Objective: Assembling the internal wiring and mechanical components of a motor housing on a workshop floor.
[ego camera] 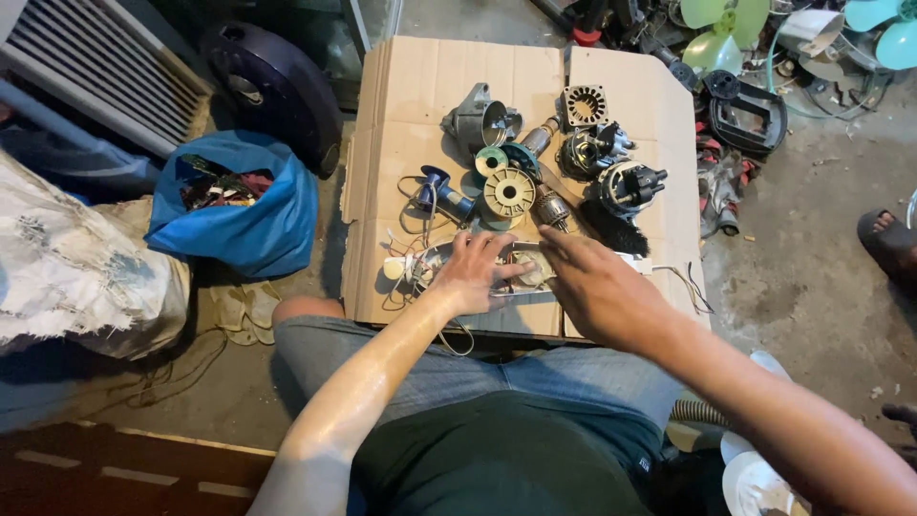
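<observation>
Blue bag (250, 215): soft crumpled plastic on the floor, well left of both hands, mouth gaping on dark scrap pieces.
Left hand (475, 272): its grip pressed palm-down, fingers curled over the pale part.
Pale part (521, 272): whitish plastic, rounded, trailing thin wires, under the left hand, touching the right fingertips.
Right hand (597, 287): grip released, fingers flat and spread, holding nothing.
Cream wheel (508, 193): ribbed plastic disc just beyond the left hand.
Motors (611, 167): dark metal, copper windings, beyond the right hand.
Cardboard (401, 124): flattened brown sheet on concrete floor (812, 277).
</observation>
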